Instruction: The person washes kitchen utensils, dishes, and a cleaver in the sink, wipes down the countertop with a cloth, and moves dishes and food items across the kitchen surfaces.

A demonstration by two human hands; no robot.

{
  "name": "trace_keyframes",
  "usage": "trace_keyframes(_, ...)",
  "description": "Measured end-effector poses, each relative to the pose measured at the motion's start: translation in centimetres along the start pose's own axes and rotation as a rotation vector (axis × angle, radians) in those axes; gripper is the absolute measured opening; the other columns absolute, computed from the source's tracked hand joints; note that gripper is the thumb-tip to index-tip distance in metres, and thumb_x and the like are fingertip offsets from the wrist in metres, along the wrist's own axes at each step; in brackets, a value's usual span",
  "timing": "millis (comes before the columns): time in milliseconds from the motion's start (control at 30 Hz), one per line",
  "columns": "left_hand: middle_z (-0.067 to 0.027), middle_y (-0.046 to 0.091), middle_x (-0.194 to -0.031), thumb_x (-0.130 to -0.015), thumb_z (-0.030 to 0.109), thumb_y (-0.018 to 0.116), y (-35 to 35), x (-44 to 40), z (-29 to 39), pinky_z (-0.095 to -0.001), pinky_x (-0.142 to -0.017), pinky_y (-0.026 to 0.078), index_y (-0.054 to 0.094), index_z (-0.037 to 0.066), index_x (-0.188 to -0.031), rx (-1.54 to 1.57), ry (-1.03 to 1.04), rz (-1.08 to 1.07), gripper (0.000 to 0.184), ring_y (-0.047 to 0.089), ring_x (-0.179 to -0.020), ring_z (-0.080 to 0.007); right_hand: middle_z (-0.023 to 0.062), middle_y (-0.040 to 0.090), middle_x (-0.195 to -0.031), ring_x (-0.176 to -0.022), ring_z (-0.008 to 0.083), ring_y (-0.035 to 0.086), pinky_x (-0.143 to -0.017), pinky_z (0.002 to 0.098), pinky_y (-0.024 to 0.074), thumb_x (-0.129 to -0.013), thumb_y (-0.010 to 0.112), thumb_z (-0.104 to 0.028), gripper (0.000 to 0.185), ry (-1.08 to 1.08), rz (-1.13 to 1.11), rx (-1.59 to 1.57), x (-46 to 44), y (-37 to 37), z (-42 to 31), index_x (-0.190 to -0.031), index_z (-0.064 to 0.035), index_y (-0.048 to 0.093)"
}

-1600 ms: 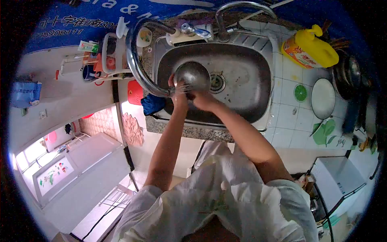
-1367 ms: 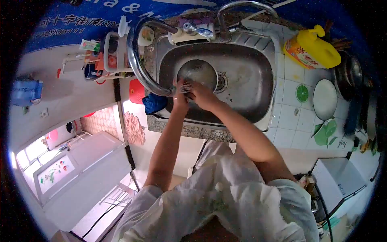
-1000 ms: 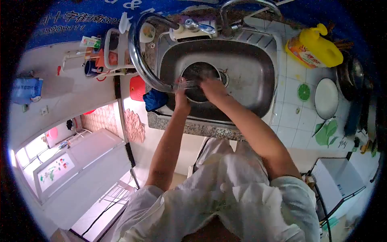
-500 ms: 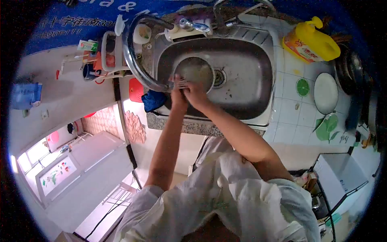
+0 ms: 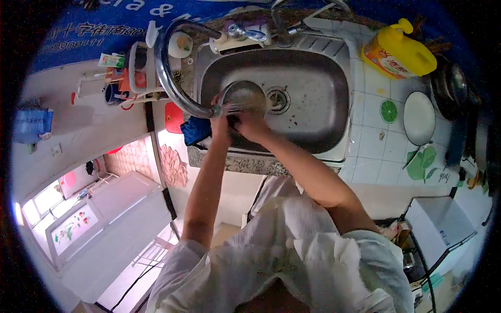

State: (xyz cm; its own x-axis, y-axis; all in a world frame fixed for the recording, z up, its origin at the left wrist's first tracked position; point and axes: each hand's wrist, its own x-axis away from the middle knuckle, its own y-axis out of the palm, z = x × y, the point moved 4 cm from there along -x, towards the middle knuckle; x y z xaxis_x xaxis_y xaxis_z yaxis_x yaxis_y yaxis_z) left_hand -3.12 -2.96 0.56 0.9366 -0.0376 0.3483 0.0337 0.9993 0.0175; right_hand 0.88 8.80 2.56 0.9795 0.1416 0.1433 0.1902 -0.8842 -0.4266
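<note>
A round bowl (image 5: 245, 94) with a shiny rim is tilted in the left part of the steel sink (image 5: 313, 125). The curved metal faucet (image 5: 163, 68) pours a stream of water into it. My left hand (image 5: 219, 121) is closed round the bowl's left side, with fingers at the rim. Over the bowl's near edge lies my right hand (image 5: 251, 126); its fingers are partly hidden by the water and the hand itself, so their grip is unclear. The drain (image 5: 277, 100) is right of the bowl, with dark bits scattered around it.
On the tiled counter to the right stand a yellow jug (image 5: 399, 52) and a white oval plate (image 5: 419, 119), with dark pans (image 5: 450, 86) beyond. A blue cloth or bag (image 5: 196, 131) lies by the sink's left edge. Cups and toothbrushes sit in a wall holder (image 5: 117, 86).
The bowl has tilted and come slightly left and nearer under the stream. My left hand has shifted a little left along its side, and my right hand has moved lower on the near edge.
</note>
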Motion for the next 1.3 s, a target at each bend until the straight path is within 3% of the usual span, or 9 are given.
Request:
trace_keyframes(167, -0.0058, 0.052, -0.102, -0.077, 0.012, 0.058, 1.9, 2.0, 5.6, -0.0287, -0.075, 0.044, 0.043, 0.008, -0.117, 0.048, -0.173, 0.259, 0.043, 0.052, -0.089, -0.0156, 0.0071, 0.053, -0.106, -0.103, 0.0253, 0.048, -0.085, 0.0402, 0.0396, -0.072, 0.052, -0.014, 0.03, -0.31, 0.284, -0.2, 2.3, 1.3, -0.7, -0.101, -0.0117, 0.059)
trace_keyframes(300, -0.0054, 0.051, -0.1, -0.077, 0.02, 0.059, 4.1, 2.8, 5.2, -0.0286, -0.076, 0.044, 0.044, 0.008, -0.114, 0.031, -0.492, 0.147, 0.041, 0.052, -0.088, -0.016, 0.0085, 0.054, -0.103, -0.1, 0.0294, 0.049, -0.085, 0.0412, 0.0395, -0.069, 0.058, -0.01, 0.034, -0.321, 0.158, 0.495, 2.6, -2.3, -1.6, -0.102, -0.0071, 0.056)
trace_keyframes(333, -0.0043, 0.051, -0.097, -0.078, 0.021, 0.059, 5.9, 2.5, 5.0, -0.0274, -0.074, 0.043, 0.044, 0.006, -0.112, -0.224, -0.103, 0.453, 0.04, 0.051, -0.086, -0.0148, 0.0082, 0.055, -0.102, -0.098, 0.0279, 0.051, -0.083, 0.0407, 0.0407, -0.067, 0.06, -0.011, 0.036, -0.118, 0.056, 0.34, 2.5, -2.5, -2.0, -0.102, -0.0077, 0.057)
trace_keyframes(433, -0.0043, 0.05, -0.099, -0.08, 0.017, 0.056, 1.3, 1.5, 3.5, -0.0257, -0.08, 0.04, 0.042, 0.002, -0.114, -0.186, 0.4, 0.181, 0.039, 0.048, -0.091, -0.0141, 0.0108, 0.058, -0.095, -0.09, 0.0282, 0.055, -0.077, 0.0413, 0.0433, -0.066, 0.062, -0.011, 0.035, -0.048, 0.074, 0.175, 2.1, -2.5, -2.0, -0.101, -0.0084, 0.057)
trace_keyframes(567, -0.0122, 0.043, -0.116, -0.079, 0.011, 0.058, 1.6, 2.3, 5.7, -0.0297, -0.093, 0.031, 0.036, -0.001, -0.122, -0.593, -0.161, -0.075, 0.05, 0.04, -0.108, -0.0199, 0.0178, 0.058, -0.088, -0.086, 0.0335, 0.054, -0.075, 0.0456, 0.0418, -0.065, 0.06, -0.009, 0.029, -0.334, 0.136, 0.254, 1.4, -1.0, 0.6, -0.093, -0.004, 0.058)
trace_keyframes(833, -0.017, 0.048, -0.114, -0.077, 0.02, 0.06, 3.6, 3.7, 8.4, -0.0339, -0.092, 0.034, 0.04, 0.001, -0.12, -0.64, 0.441, 0.04, 0.052, 0.042, -0.111, -0.0297, 0.0092, 0.056, -0.104, -0.103, 0.0288, 0.048, -0.085, 0.0432, 0.0385, -0.062, 0.061, -0.01, 0.04, -0.388, 0.09, 0.292, 1.5, -2.1, -0.3, -0.102, -0.0085, 0.057)
trace_keyframes(967, -0.0141, 0.049, -0.118, -0.079, 0.034, 0.056, -2.6, -0.2, -1.8, -0.0398, -0.091, 0.039, 0.044, 0.005, -0.118, -0.631, 0.132, -0.206, 0.051, 0.046, -0.11, -0.033, 0.0079, 0.053, -0.11, -0.11, 0.0279, 0.043, -0.09, 0.0438, 0.0363, -0.064, 0.059, -0.007, 0.044, -0.613, 0.335, 0.768, 0.4, -4.8, 1.0, -0.108, -0.0097, 0.054)
trace_keyframes(1033, -0.0113, 0.047, -0.121, -0.079, 0.046, 0.05, 2.1, 3.4, 2.0, -0.0518, -0.087, 0.04, 0.044, 0.011, -0.119, 0.362, -0.626, -0.068, 0.053, 0.043, -0.113, -0.0334, 0.0093, 0.053, -0.11, -0.107, 0.03, 0.045, -0.091, 0.041, 0.0378, -0.066, 0.057, -0.003, 0.046, -0.144, 0.398, 0.642, -1.0, -4.7, 5.2, -0.112, -0.0109, 0.052)
trace_keyframes(1300, -0.0157, 0.042, -0.125, -0.084, 0.032, 0.043, 2.8, 4.5, -4.6, -0.0554, -0.079, 0.045, 0.043, 0.008, -0.121, 1.177, -0.958, -0.063, 0.044, 0.04, -0.114, -0.0359, 0.0112, 0.052, -0.109, -0.102, 0.0313, 0.047, -0.084, 0.0408, 0.0414, -0.074, 0.055, -0.006, 0.036, 0.059, 0.385, 0.32, 4.4, -10.3, 4.5, -0.109, -0.0125, 0.053)
